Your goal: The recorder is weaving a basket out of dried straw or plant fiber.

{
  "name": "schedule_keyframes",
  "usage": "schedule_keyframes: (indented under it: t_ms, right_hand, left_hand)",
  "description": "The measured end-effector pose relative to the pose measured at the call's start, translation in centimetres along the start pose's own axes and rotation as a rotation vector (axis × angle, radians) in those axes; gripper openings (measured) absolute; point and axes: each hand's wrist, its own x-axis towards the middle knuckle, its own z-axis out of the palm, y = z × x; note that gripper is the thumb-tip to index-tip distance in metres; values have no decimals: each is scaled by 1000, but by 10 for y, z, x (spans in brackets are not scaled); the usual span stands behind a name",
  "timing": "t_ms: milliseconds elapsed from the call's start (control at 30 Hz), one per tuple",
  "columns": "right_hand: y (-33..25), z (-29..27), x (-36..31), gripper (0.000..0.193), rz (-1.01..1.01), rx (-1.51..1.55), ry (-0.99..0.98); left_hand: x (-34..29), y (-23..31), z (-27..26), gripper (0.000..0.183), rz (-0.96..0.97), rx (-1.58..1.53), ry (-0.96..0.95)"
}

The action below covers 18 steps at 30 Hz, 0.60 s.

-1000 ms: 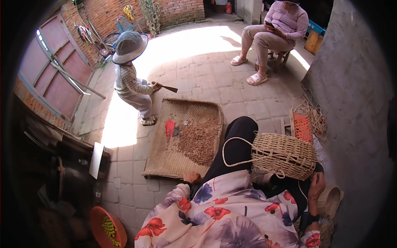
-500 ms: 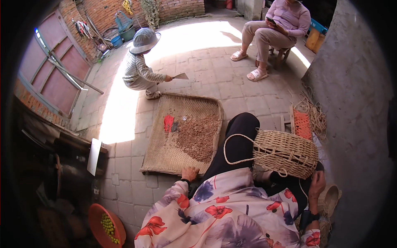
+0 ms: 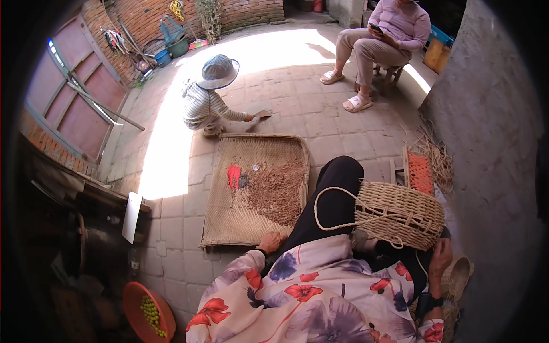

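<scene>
Left hand sits at the near rim of a woven tray bearing brown pieces; right hand is just beside a woven basket; beyond, a crouching person holds a flat-bladed tool.

A straw-coloured woven basket lies sideways, its cord handle looping left over a black trouser leg.

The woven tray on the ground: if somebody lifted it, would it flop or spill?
The woven tray probably holds its shape with slight give, as it has a raised rim. The brown pieces look loose, so they would likely slide if it tilted. Most sit toward the right, so that side may feel heavier.
</scene>
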Motion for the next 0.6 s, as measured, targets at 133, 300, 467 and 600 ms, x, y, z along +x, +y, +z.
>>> schedule_keyframes:
  t_ms: [133,300,467,600]
  right_hand:
    - [1,-4,-3,18,3,-21,8]
    - [-2,-8,-8,19,48,-55,0]
    - [0,-9,-9,18,37,-61,-6]
    - [4,-7,-7,16,-9,-72,34]
  left_hand:
    - [43,5,-7,19,93,-164,68]
    - [97,25,-47,21,131,-460,321]
    - [103,-10,-80,32,104,-605,356]
    - [55,-31,-44,37,-47,-709,-86]
